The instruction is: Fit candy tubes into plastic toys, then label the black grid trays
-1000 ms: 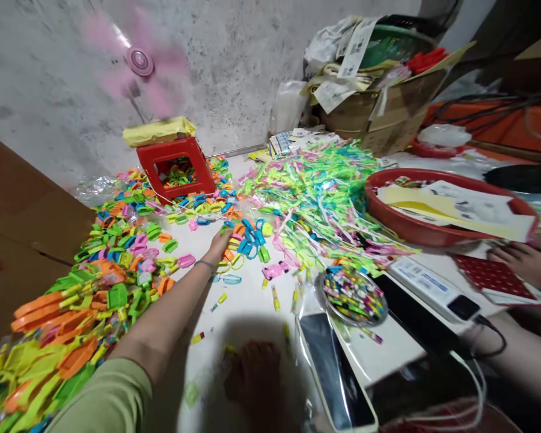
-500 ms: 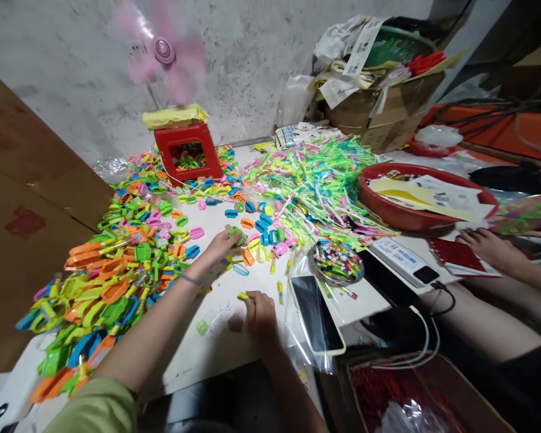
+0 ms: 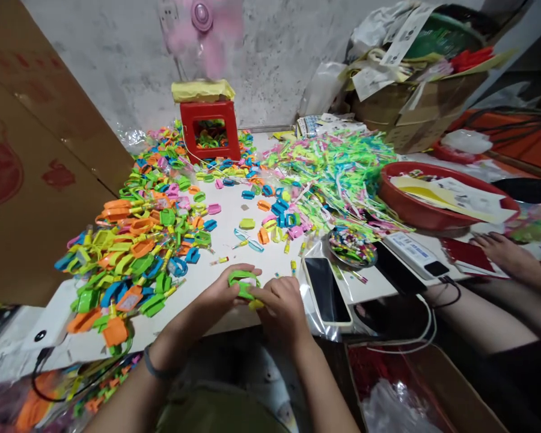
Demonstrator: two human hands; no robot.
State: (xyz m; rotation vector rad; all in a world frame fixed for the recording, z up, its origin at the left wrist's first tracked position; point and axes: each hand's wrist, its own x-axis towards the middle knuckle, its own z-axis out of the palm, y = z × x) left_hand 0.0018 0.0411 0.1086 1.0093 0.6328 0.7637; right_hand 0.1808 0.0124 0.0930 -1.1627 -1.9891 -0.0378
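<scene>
My left hand and my right hand meet at the near edge of the white table. Together they pinch a green plastic ring piece; a small yellow part shows under my right fingers. Both hands are closed around these pieces. A heap of orange, green, blue and pink plastic pieces lies to the left of my hands. A pile of green and pink strips lies to the far right.
A phone lies right of my hands beside a small dish of coloured bits. A red stool, a spinning pink fan, a red tray with papers, cardboard at left. Another person's hand rests at right.
My left hand has drawn back from the middle of the table with a green piece. It has joined my right hand at the near edge. The view has shifted.
</scene>
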